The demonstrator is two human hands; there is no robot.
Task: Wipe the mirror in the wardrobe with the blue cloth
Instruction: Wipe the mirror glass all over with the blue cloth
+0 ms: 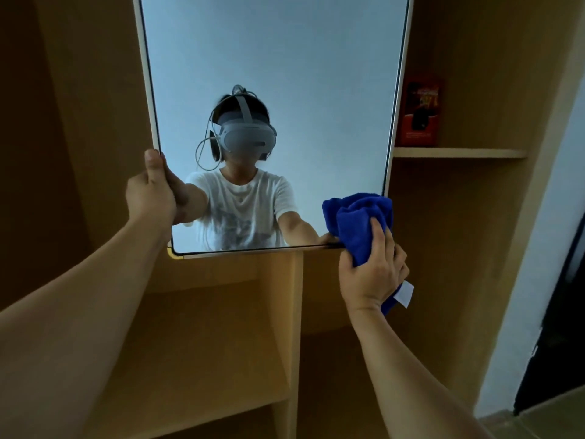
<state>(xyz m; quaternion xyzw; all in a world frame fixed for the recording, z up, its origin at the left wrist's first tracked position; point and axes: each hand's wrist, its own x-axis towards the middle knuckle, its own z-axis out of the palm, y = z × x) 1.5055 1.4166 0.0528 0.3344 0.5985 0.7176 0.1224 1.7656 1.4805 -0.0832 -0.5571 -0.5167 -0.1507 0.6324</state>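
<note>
Blue cloth [359, 223] bunched in R grip [373, 274], on mirror [272, 58] btm-right corner; L grip [152, 188] clamping left edge.

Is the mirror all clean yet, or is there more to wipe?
Not finished. The right hand grips the blue cloth against the mirror's lower right corner, while the left hand holds its left edge. The picture cannot show which parts of the glass are already wiped.

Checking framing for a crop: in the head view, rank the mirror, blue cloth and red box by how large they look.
1. mirror
2. blue cloth
3. red box, though it sits farther back on the shelf, so its true size is unsure.
</note>
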